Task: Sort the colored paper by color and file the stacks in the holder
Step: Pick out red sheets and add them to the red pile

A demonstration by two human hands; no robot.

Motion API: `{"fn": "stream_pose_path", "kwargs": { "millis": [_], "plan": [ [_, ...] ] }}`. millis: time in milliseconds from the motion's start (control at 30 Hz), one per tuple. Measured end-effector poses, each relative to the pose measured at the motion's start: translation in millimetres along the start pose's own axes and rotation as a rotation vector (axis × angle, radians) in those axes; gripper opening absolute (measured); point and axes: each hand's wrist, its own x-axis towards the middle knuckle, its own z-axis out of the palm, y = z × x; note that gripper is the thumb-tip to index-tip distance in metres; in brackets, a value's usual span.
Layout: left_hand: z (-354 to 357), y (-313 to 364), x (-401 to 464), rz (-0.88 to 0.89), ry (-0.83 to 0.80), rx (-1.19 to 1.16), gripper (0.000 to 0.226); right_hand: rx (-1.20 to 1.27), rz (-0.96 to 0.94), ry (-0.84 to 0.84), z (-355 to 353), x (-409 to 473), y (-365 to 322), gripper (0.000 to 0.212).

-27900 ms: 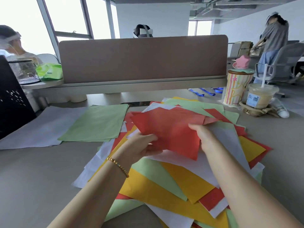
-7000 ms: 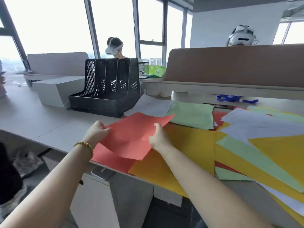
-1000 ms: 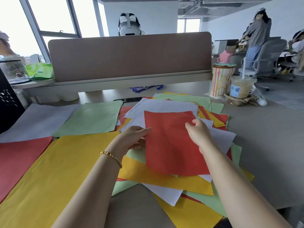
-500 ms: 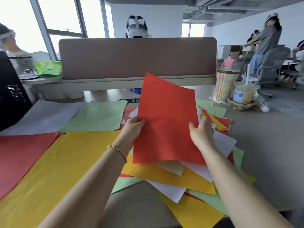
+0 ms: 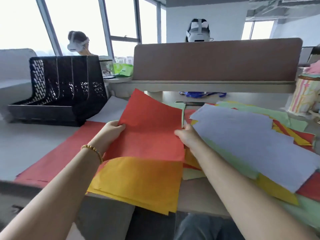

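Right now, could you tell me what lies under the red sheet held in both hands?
Under the red sheet lies the yellow stack, its near part showing. Whatever sits beneath the sheet's far half is covered.

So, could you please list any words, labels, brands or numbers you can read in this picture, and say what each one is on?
None can be read.
Green packet on the shelf behind the file holder: a dark patch that may be print, too blurred to read.
Striped cup at the right edge: a pattern only, no words visible.
Red sheet in the hands, and the other papers: blank.
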Motion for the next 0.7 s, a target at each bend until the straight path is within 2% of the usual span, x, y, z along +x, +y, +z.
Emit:
{"fn": "stream_pose_path", "kwargs": {
  "millis": [133,233,367,433,500,600,700],
  "plan": [
    [-53.3,-23.2,0.0,0.004,0.151,0.339,0.013,-0.117,0.005,-0.087,60.0,-10.1,-14.5,0.056],
    [-84.3,-35.6,-4.2,-0.027,0.278,0.486,0.029,-0.082,-0.06,-0.185,92.3,-14.8,-27.4,0.064],
    [-111.8,-50.8,-10.4,0.05,0.305,0.65,0.05,-0.152,-0.154,-0.294,127.1,-18.6,-41.6,0.049],
    [-120.3,-57.1,-8.7,0.09,0.348,0.745,0.061,-0.182,-0.137,-0.326,143.8,-20.3,-43.3,0.044],
    [-121.2,-59.8,-6.8,0.111,0.396,0.872,0.062,-0.18,-0.099,-0.352,159.6,-20.2,-41.4,0.039],
    [-106.1,-61.1,-6.4,0.138,0.249,0.96,0.056,-0.169,-0.072,-0.365,177.9,-17.2,-37.1,0.035],
    [-88.2,-68.1,-3.0,0.0,0.052,1.051,0.057,-0.28,-0.107,-0.393,183.1,-15.8,-37.5,0.049]
  ]
}}
